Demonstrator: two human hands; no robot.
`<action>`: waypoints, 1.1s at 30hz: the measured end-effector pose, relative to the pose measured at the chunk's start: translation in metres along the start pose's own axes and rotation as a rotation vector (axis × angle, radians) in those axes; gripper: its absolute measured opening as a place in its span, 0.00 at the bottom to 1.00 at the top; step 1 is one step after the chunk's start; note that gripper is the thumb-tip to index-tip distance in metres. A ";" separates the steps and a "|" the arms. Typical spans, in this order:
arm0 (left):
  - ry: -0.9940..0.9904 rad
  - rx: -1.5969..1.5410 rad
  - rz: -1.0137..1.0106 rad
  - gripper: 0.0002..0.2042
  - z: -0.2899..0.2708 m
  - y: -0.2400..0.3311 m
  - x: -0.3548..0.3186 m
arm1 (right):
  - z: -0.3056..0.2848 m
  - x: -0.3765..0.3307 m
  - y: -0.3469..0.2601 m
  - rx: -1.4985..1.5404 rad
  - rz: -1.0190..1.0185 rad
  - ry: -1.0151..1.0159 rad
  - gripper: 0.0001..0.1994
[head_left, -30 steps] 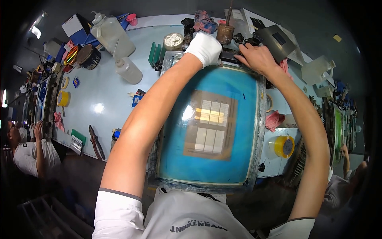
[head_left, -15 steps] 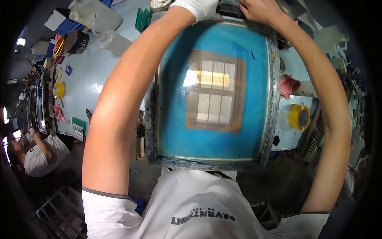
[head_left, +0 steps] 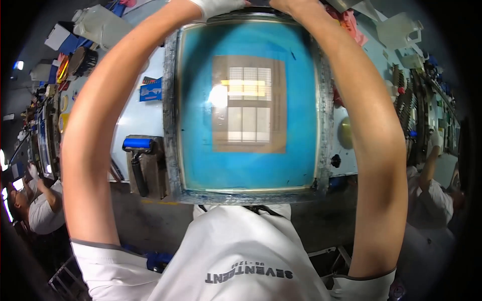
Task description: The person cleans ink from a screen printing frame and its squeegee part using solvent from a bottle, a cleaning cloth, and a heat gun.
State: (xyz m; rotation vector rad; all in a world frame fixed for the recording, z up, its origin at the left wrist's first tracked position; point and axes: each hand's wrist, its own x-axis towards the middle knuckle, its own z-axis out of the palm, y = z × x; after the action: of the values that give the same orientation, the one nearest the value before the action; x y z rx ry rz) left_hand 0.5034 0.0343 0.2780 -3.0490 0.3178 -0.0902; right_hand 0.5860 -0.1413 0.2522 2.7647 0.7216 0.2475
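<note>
Frame's far edge has climbed to the very top of view since half a second ago, hands now mostly cut off. Left hand [head_left: 218,6], white-gloved, and bare right hand [head_left: 291,5] both sit on the far rail of the screen-printing frame [head_left: 170,120] — finger closure can't be told, they're cropped. Blue mesh with tan stencil patch [head_left: 249,104] faces up, held over the pale workbench [head_left: 135,118]. Blue-handled roller [head_left: 136,145] in a tray just left — plastic jug [head_left: 103,25] beyond.

The person is wearing a white short-sleeved shirt [head_left: 236,251] with grey trim edging the sleeves and dark lettering printed across the chest. The left hand [head_left: 218,6] is wearing a white glove; the right hand [head_left: 291,5] is going bare, as are both forearms.
</note>
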 end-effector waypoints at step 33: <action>0.035 -0.054 -0.041 0.19 -0.023 -0.015 0.024 | -0.005 0.016 -0.031 0.114 0.007 0.028 0.10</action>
State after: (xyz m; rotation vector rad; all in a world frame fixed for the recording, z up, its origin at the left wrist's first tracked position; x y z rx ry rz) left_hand 0.5289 0.0427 0.3037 -3.1113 0.2646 -0.1402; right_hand 0.5851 -0.1061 0.2489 2.8768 0.7558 0.2550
